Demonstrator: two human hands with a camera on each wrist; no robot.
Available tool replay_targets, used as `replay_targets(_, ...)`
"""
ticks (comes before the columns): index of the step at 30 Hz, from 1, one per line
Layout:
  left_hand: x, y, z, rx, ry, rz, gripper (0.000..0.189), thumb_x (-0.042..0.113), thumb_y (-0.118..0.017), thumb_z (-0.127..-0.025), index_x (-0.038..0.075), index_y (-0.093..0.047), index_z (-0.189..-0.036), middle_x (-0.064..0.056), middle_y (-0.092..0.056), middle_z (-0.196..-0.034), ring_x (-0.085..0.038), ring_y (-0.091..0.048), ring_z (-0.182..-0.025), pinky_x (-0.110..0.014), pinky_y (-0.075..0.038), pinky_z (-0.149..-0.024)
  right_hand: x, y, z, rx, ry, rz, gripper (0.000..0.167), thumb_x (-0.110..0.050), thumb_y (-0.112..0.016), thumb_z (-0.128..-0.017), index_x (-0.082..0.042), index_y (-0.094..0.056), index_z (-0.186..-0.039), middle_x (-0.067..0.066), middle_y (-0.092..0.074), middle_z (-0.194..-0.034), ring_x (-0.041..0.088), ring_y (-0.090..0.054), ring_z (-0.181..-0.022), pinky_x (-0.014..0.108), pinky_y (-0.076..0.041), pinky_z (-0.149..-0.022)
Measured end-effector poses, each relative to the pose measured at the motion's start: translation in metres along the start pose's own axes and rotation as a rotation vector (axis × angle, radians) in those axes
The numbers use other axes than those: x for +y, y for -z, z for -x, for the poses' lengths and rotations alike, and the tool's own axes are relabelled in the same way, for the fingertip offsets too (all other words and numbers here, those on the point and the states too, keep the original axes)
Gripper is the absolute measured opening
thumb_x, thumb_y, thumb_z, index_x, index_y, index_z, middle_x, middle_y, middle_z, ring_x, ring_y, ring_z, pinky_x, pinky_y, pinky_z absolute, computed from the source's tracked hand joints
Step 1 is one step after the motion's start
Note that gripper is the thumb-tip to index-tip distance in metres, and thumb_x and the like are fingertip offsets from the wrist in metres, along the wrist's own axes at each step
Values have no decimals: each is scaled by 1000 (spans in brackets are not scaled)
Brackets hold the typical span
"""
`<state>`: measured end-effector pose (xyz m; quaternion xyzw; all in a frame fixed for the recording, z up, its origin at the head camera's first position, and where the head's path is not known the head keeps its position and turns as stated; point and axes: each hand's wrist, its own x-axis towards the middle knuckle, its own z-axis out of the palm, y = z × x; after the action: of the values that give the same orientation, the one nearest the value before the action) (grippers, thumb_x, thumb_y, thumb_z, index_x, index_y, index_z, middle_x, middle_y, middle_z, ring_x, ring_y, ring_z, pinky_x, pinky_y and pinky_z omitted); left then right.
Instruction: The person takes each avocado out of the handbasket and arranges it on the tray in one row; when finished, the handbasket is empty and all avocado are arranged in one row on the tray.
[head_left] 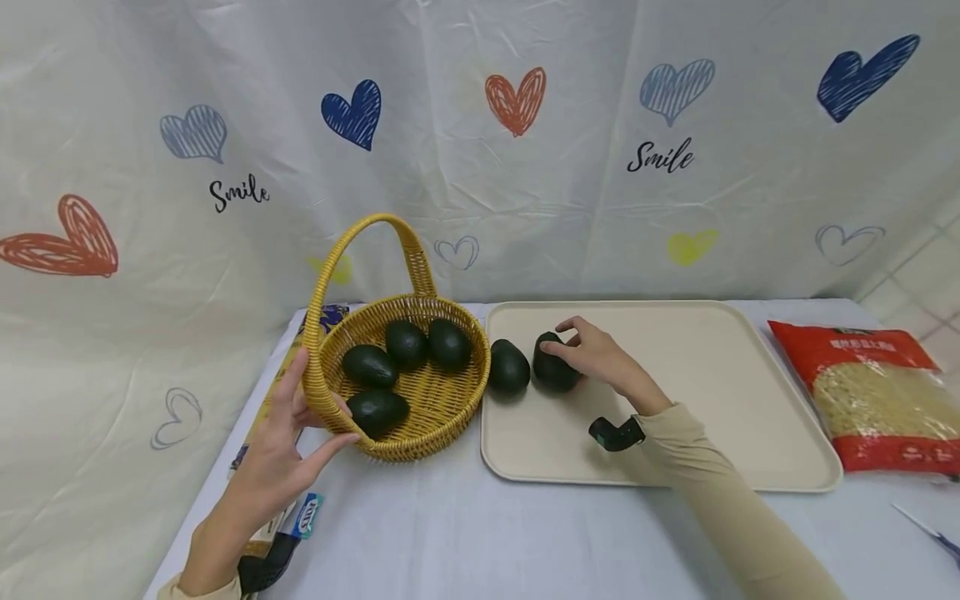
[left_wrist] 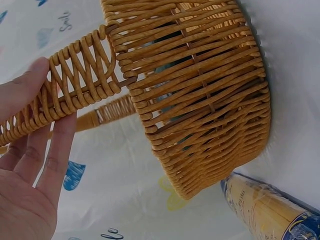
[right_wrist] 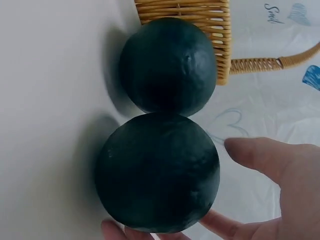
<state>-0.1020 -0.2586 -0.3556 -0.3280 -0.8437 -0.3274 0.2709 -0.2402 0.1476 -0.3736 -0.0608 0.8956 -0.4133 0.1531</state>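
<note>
A yellow wicker basket (head_left: 442, 429) stands at the left with several dark green avocados (head_left: 371, 367) in it. My left hand (head_left: 273, 450) grips the lower end of its handle (left_wrist: 75, 75), thumb on one face and fingers on the other. On the beige tray (head_left: 675, 400), my right hand (head_left: 600, 358) reaches round an avocado (right_wrist: 157, 172). Its fingers lie along the far side of that avocado, while the thumb (right_wrist: 260, 155) stands apart from the skin in the right wrist view. Another avocado (head_left: 509, 367) sits close beside it, near the basket.
A red bag of pasta (head_left: 873, 396) lies right of the tray. Scissors (head_left: 937, 533) show partly at the right edge. Behind the basket is a blue and yellow package (left_wrist: 270, 207). A small blue packet (head_left: 307, 515) lies by the left wrist. A heart-printed curtain (head_left: 450, 167) hangs behind.
</note>
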Motion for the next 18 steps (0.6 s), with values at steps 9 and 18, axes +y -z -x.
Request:
replay_targets(9, 2, 2, 1, -5, 12, -21, 98, 55, -56, -100, -6, -11, -162, -7, -71, -98, -19, -70, -85, -12, -57, -78, 5, -5, -3, -9, -19, -97, 61, -35, -67, -102, 0, -47, -147, 29, -56, -134, 35, -65, -107, 36, -64, -74)
replay_targets(18, 1, 1, 0, -6, 15, -16, 98, 53, -58, -99, -6, -11, -162, -7, -72, -97, -19, -70, -84, -12, -57, -78, 4, -3, -1, 31, 8, -26, 68, -48, -58, -104, 0, -44, -150, 29, -56, -136, 38, -63, -111, 45, -59, -88)
